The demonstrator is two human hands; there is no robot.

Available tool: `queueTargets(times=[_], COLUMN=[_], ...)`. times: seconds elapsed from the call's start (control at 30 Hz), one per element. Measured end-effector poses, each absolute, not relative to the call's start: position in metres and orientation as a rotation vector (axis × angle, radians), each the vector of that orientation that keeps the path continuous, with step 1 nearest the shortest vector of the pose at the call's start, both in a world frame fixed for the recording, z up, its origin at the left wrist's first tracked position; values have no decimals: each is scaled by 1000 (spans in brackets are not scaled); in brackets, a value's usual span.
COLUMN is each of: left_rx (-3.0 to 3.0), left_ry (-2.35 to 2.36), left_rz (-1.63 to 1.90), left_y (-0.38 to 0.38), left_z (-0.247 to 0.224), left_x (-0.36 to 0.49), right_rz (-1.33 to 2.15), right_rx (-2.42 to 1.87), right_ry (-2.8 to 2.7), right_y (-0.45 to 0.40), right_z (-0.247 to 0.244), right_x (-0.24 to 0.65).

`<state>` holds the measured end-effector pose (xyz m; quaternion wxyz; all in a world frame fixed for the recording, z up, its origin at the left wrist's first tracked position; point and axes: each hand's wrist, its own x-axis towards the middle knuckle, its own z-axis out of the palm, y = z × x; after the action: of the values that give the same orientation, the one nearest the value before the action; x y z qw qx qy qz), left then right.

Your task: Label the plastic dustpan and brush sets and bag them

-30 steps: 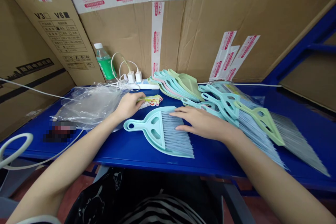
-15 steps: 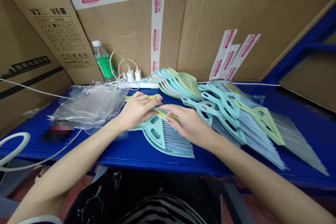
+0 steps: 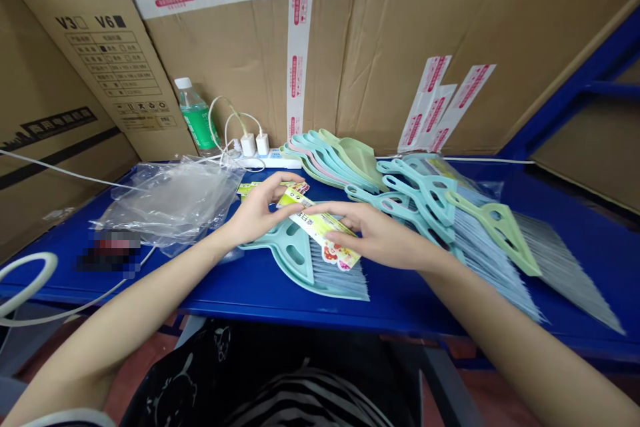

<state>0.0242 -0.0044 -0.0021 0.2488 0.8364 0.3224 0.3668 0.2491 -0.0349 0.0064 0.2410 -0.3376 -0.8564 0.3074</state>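
From where I stand, the card (image 3: 316, 228) looks very light, thin and bendy, likely a bit slick on its printed face and easy to crease, so a soft pinch near each end or along the long edges should suit it. It is in both hands, slanting above the brush (image 3: 337, 277), which lies bristles to the right in a dustpan (image 3: 287, 271) on the table (image 3: 225, 297); whether it touches the bristles I can't tell. The left hand (image 3: 257, 213) has its thumb and fingers curled lightly round the far end. The right hand (image 3: 387, 237) grips the middle, fingers nearly closed, thumb laid across the face. More cards (image 3: 245, 189) sit just behind the left hand, with clear bags (image 3: 170, 207) beside it and other brushes (image 3: 505, 230) near the right forearm.
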Motion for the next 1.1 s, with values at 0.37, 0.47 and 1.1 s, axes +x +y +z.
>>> queueTargets(times=[0.37, 0.47, 1.1], left_rx=[2436, 2562, 2786], left_ry=[825, 776, 649], left_rz=[738, 677, 436], left_y=[0, -2, -9], left_z=[-3, 0, 1], left_x=[19, 21, 25], right_rz=[1072, 991, 770], right_rx=[-1018, -1069, -1299], right_ry=[-2219, -2272, -2544], right_y=[-29, -29, -30], right_z=[2, -3, 16], right_x=[263, 265, 264])
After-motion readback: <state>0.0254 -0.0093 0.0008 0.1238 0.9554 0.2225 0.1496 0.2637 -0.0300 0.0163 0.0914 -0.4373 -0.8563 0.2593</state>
